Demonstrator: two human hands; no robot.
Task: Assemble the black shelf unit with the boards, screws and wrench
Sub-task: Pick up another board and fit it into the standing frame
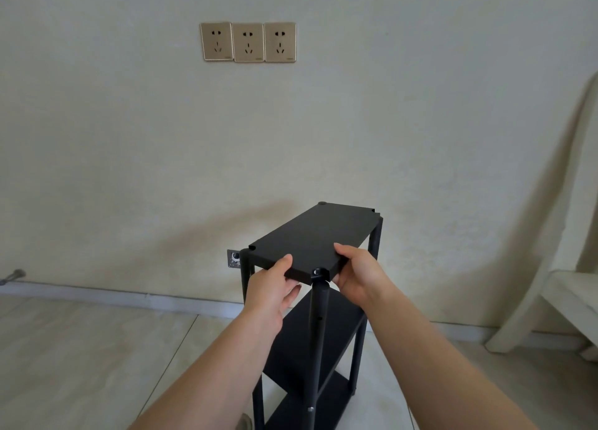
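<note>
The black shelf unit (320, 332) stands upright on the floor in front of me, with round black posts and two lower boards. Its top board (315, 232) lies on the posts. My left hand (273, 288) grips the near left edge of the top board, thumb on top and fingers underneath. My right hand (356, 274) grips the near right edge the same way. Between my hands, a screw hole (317, 271) shows at the board's near corner above a post. A cap sits on the far corner (322, 203). No loose screws or wrench are in view.
A pale wall with three gold sockets (248, 42) is behind the shelf. A small wall plate (233, 258) sits low behind the left post. A cream chair (550, 300) stands at the right. The floor is light tile.
</note>
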